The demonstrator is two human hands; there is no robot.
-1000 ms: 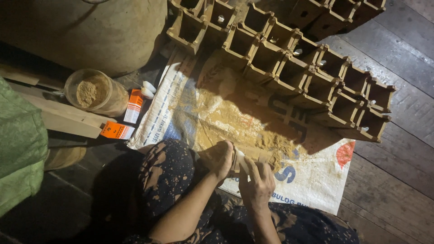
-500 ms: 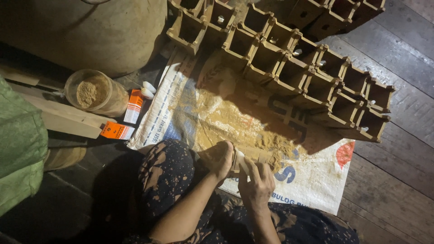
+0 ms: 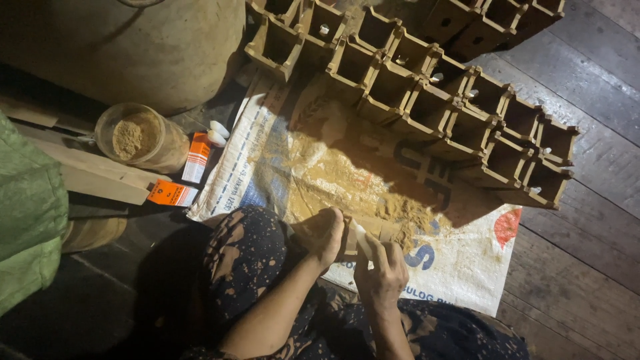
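From my feed, packaging-wise: two small orange-and-white boxes on the left. One orange box stands lengthwise just right of a round clear jar of tan powder, the other flat orange box lies nearer, by a wooden plank. A big white woven sack is spread flat mid-floor, with blue lettering, a blue stripe along its left edge and a red-orange round mark at its right corner.
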